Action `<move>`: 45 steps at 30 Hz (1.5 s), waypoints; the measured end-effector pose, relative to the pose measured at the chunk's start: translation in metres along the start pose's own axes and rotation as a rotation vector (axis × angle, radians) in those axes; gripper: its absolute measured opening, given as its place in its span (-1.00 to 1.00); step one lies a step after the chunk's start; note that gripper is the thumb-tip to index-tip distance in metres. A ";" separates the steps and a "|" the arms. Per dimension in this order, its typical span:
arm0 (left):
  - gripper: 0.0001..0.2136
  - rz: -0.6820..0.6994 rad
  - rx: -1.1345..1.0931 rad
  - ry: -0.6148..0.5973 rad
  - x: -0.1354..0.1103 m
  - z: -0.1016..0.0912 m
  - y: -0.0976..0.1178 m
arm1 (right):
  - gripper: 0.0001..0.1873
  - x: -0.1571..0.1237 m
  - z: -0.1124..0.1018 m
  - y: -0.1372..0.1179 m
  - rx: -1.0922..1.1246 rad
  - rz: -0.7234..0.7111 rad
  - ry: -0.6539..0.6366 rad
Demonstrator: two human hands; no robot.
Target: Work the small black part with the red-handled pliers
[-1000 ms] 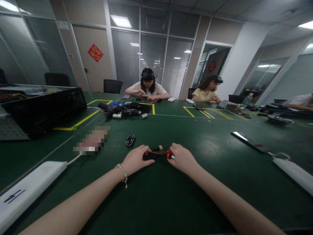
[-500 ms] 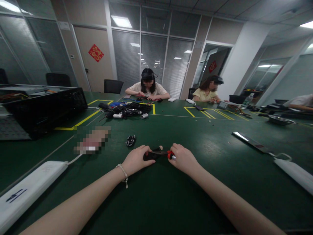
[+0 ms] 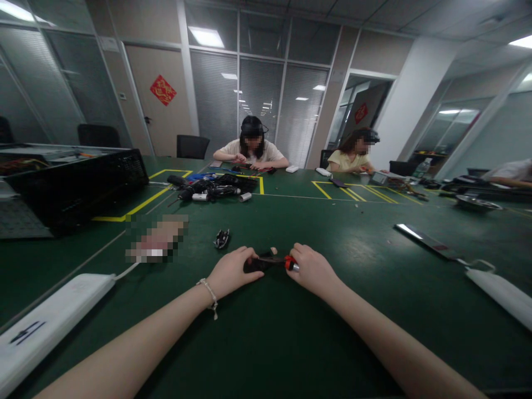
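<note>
My left hand [image 3: 236, 267], with a pale bracelet at its wrist, is closed around a small black part [image 3: 254, 266] lying low over the green table. Across from it, my right hand [image 3: 310, 267] grips a red-handled tool [image 3: 291, 263] with a silvery end. The tool's narrow dark shaft [image 3: 272, 260] reaches left onto the black part; where they meet is too blurred to make out. Just beyond the shaft rests a small beige piece [image 3: 273, 250]. A small black and silver component [image 3: 222, 239] lies farther off, left of my hands.
Tangled black cables and parts [image 3: 214, 187] lie mid-table, left of centre. A large black case [image 3: 78, 191] stands at far left. White power banks [image 3: 54, 321] flank my arms, with a phone [image 3: 428, 242] on the right. Co-workers [image 3: 251, 149] sit across the table [image 3: 266, 343].
</note>
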State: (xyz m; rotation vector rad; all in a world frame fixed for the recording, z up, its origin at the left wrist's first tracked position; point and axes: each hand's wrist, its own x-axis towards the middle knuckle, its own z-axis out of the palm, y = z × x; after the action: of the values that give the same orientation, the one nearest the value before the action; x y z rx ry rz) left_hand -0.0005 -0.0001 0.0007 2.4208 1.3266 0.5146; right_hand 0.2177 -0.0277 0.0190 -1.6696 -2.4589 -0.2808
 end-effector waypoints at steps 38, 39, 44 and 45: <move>-0.71 0.002 -0.008 -0.014 -0.001 -0.001 0.002 | -0.77 0.001 -0.002 -0.001 0.000 0.015 -0.016; -0.71 0.003 -0.009 -0.016 -0.001 -0.002 0.002 | -0.77 0.000 -0.001 -0.001 0.002 0.014 -0.011; -0.71 -0.001 -0.004 -0.018 0.000 -0.002 0.003 | -0.79 0.000 0.000 -0.003 0.002 0.006 0.003; -0.70 -0.006 -0.003 -0.022 0.000 -0.002 0.003 | -0.79 0.000 0.000 -0.003 0.001 0.007 0.002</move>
State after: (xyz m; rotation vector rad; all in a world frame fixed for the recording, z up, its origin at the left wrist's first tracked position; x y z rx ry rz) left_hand 0.0009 -0.0017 0.0043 2.4124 1.3235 0.4864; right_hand 0.2150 -0.0285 0.0187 -1.6756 -2.4511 -0.2801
